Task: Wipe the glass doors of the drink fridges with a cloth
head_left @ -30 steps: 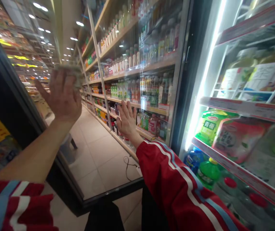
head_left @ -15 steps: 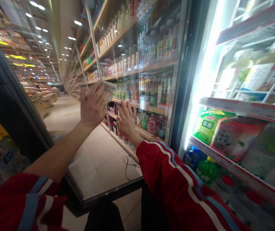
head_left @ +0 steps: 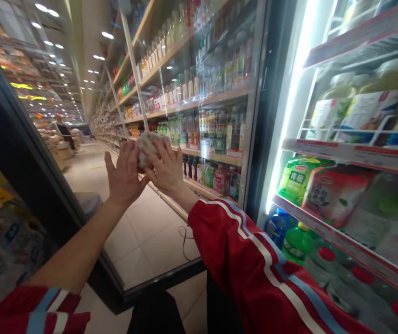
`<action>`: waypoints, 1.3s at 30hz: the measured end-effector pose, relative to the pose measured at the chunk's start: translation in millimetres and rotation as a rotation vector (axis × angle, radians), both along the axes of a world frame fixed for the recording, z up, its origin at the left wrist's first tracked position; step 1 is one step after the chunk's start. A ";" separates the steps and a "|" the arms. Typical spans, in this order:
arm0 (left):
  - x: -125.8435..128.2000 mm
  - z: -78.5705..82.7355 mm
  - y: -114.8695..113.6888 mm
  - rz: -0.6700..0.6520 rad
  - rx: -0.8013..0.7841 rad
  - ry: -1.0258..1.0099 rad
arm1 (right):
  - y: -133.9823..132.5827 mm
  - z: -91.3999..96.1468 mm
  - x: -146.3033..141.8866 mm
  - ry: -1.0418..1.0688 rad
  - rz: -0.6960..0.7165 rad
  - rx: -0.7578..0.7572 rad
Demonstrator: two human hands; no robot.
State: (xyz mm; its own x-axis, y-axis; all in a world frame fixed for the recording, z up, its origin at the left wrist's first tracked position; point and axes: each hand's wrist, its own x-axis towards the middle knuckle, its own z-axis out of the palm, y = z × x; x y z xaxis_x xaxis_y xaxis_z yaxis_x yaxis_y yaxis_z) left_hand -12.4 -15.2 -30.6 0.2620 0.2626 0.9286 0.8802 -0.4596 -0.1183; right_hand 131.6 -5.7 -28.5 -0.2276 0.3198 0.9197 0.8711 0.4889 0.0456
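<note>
A crumpled whitish cloth (head_left: 145, 144) is at the glass of an open cooler door (head_left: 171, 273), between my two hands. My right hand (head_left: 166, 169) lies over the cloth, its fingers spread across it and pressing it. My left hand (head_left: 125, 175) is just to the left with fingers stretched out, its index side touching the cloth's edge. The two thumbs nearly meet below it. The cloth's underside and part of its lower edge are hidden by my fingers.
To the right, lit cooler shelves (head_left: 334, 147) hold bottles and drink pouches (head_left: 298, 181). Through the glass appear shelves of bottles (head_left: 216, 132), the tiled floor (head_left: 139, 232), a cable (head_left: 184, 241) and a distant person (head_left: 62, 130). A dark door frame (head_left: 28, 157) slants at left.
My right hand has moved left and onto the cloth. My left hand has slid left and down, and the cloth has come lower and now sits between both hands.
</note>
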 end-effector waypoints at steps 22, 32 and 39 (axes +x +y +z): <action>7.4 -96.9 -40.7 0.341 -0.010 0.054 | 8.2 -37.9 37.9 0.030 0.082 0.135; 26.6 -98.5 -48.0 0.439 -0.038 0.077 | 7.0 -87.6 49.6 -0.040 0.113 0.102; 25.7 -102.9 -50.9 0.498 -0.103 0.056 | 9.5 -67.4 47.6 -0.001 0.123 0.075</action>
